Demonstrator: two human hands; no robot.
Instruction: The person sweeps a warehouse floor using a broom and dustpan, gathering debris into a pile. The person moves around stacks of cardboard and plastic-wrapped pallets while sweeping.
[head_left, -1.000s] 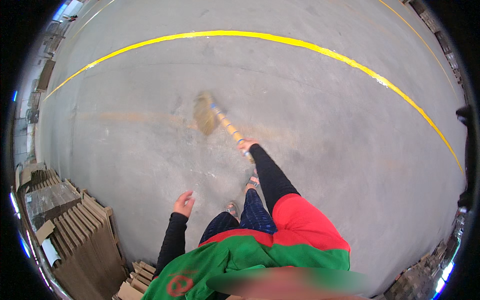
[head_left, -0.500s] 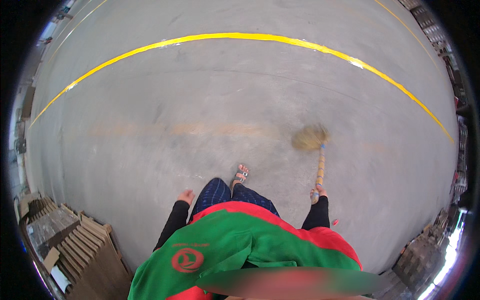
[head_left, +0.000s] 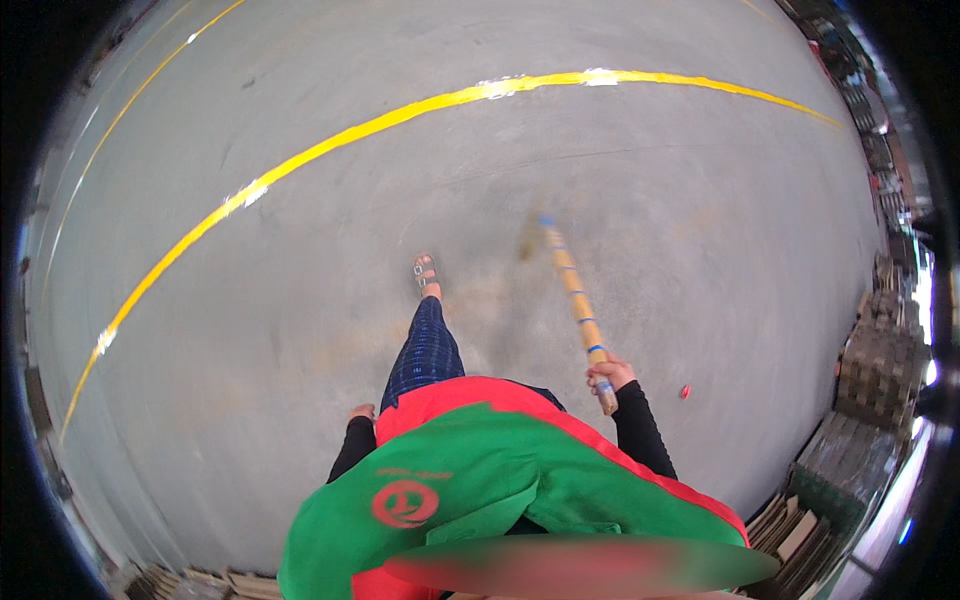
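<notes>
My right hand is closed around the lower end of a broom, whose light handle is banded with blue. The handle slants up and to the left, away from my body. Only a blurred tuft of the brown broom head shows beyond the handle's far end, low over the grey floor. At my left side, close to my thigh, hangs my left hand. It is small in view and partly hidden, so its fingers cannot be made out.
A yellow line curves across the floor ahead. One sandalled foot is stepped forward. A small red object lies to the right of my arm. Stacked flat boards or cartons line the right edge, with more at the lower left.
The broom has swung left, its far end now ahead of me. A sandalled foot has stepped forward on the left. My view has turned, and the left stack has slid toward the lower edge.
</notes>
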